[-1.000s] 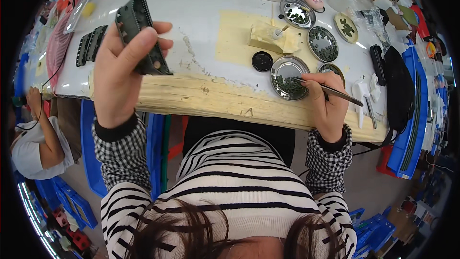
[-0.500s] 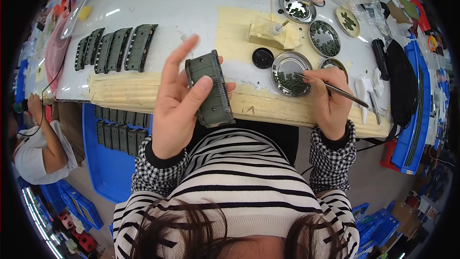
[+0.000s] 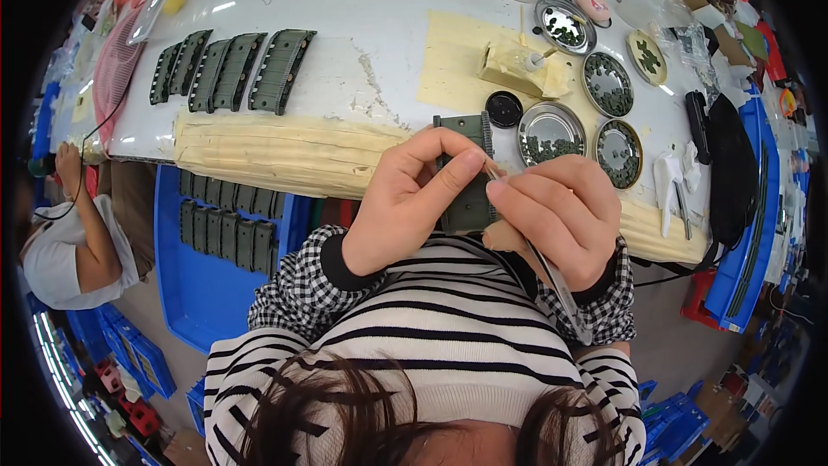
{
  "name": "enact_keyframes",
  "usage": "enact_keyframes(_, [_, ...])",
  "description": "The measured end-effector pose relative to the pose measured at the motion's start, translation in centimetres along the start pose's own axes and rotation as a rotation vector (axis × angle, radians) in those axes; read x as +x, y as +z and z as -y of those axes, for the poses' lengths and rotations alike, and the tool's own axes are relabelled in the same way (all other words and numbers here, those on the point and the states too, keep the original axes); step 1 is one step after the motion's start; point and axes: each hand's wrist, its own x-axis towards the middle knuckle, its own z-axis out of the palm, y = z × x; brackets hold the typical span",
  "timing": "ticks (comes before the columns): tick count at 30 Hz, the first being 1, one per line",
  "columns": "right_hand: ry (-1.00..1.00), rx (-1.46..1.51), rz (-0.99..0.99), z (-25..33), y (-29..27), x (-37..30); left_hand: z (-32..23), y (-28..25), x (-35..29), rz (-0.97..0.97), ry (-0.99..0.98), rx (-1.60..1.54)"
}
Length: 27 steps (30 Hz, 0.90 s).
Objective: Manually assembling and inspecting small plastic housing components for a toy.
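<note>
My left hand (image 3: pixel 404 203) holds a dark green ribbed plastic part (image 3: pixel 468 209), curved and with toothed long edges, up in front of the table edge. My right hand (image 3: pixel 565 220) grips metal tweezers (image 3: pixel 550 274), their rear end slanting down toward my sleeve. At the part's toothed edge, the tweezer tips meet my left thumb and index finger. Whether a small piece sits between the tips is too small to tell. Just beyond my hands stands a round metal dish (image 3: pixel 552 134) with small dark green pieces.
Other dishes (image 3: pixel 619 154) of green pieces stand at the right, near a wrapped block (image 3: pixel 524 67) and a black lid (image 3: pixel 504 109). Similar green parts (image 3: pixel 283 71) lie in rows at the left. A blue bin (image 3: pixel 198 293) below holds more. Another person (image 3: pixel 78 242) sits far left.
My right hand has brought the tweezers from the metal dish leftward to the green part. My left hand has moved right with the part, its thumb and index finger now at the tweezer tips.
</note>
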Motion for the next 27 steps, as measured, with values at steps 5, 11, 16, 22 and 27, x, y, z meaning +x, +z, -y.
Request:
enact_keyframes(5, [0.129,0.217,-0.060,0.4,0.6,-0.3,0.3,0.4,0.1,-0.079,0.048,-0.164])
enact_keyframes(11, [0.631,0.846,-0.243,1.1,1.8,-0.7,1.4,0.0,0.0,-0.125,0.177,-0.052])
enact_keyframes(16, [0.614,0.810,-0.224,1.0,2.2,-0.8,1.5,-0.2,0.0,-0.143,0.216,0.019])
enact_keyframes(22, [0.609,0.696,-0.183,1.3,2.2,-0.5,1.8,-0.1,0.0,-0.170,0.226,-0.007])
enact_keyframes(27, [0.616,0.708,-0.207,1.4,2.4,-0.5,1.9,0.1,0.0,-0.183,0.227,-0.052])
